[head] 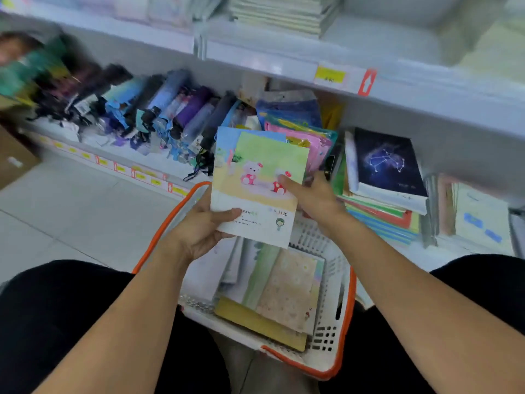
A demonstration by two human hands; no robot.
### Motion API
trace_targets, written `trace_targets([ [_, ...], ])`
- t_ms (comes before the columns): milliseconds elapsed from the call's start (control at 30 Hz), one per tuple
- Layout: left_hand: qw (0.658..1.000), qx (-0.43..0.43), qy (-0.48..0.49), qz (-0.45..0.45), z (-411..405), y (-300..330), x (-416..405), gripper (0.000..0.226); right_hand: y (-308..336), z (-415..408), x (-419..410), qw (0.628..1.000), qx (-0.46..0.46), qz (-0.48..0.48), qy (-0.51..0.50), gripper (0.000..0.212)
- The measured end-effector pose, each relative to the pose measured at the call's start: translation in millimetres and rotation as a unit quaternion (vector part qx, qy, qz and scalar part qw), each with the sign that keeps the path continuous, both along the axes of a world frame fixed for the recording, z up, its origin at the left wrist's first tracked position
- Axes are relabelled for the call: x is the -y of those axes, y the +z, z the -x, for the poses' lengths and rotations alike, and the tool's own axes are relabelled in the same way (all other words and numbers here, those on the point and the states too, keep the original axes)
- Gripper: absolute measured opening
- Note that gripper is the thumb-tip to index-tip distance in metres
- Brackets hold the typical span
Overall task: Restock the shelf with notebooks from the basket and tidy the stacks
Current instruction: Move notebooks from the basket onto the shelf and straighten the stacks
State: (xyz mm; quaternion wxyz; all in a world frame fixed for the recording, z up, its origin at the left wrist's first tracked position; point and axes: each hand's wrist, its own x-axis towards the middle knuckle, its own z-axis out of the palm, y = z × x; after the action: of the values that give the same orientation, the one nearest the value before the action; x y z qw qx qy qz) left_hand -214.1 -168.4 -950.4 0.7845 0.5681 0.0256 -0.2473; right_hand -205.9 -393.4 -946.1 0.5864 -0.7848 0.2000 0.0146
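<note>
**Notebooks held over basket, lower shelf ahead**

Nearest: both knees in black trousers (56,317), person crouched or seated low. Between the knees sits a white basket (329,334) with an orange rim, on the tiled floor (65,211). Inside it, loose notebooks lie flat and overlapping: a cream patterned notebook (289,294) on top, a yellow-edged one (255,322) under it toward the near wall, pale ones to the left.

Above the basket, the left hand (199,231) grips a small stack of notebooks by the lower left corner, thumb on the front cover, fingers (199,199) wrapped behind. Front one is a teddy-bear notebook (261,189), green and cream cover with two bears; a blue-covered notebook (227,137) peeks out behind its top left edge. The right hand (315,197) reaches in from the right, index finger extended and touching the bear cover near its right edge; other fingers loosely curled, holding nothing that I can see.

Beyond, the lower shelf (113,157): folded umbrellas (170,109) in a row at left, pink and blue packets (301,129) in the middle, a stack of notebooks at right topped by a dark constellation notebook (389,163). Upper shelf edge carries a yellow price tag (329,75); more pale notebooks (278,12) stacked on that upper shelf. Edges blurred.
</note>
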Motion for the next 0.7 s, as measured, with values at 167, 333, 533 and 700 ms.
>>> trace_targets([
  [167, 0.995, 0.054, -0.038, 0.075, -30, 87, 8, 0.064, 82, -13, -9, 0.975, 0.172, -0.097, 0.106, 0.03],
  [333, 0.94, 0.256, -0.042, -0.222, -58, 180, 24, 0.034, 167, -30, 0, 0.96, 0.263, -0.077, 0.059, 0.038],
  [533, 0.922, 0.326, 0.099, -0.184, -106, 248, 59, 0.035, 239, -39, 9, 0.956, 0.188, -0.196, 0.106, 0.027],
  [700, 0.943, 0.29, 0.1, -0.125, -161, 295, 80, 0.027, 297, -87, 16, 0.955, 0.207, -0.206, 0.045, 0.018],
])
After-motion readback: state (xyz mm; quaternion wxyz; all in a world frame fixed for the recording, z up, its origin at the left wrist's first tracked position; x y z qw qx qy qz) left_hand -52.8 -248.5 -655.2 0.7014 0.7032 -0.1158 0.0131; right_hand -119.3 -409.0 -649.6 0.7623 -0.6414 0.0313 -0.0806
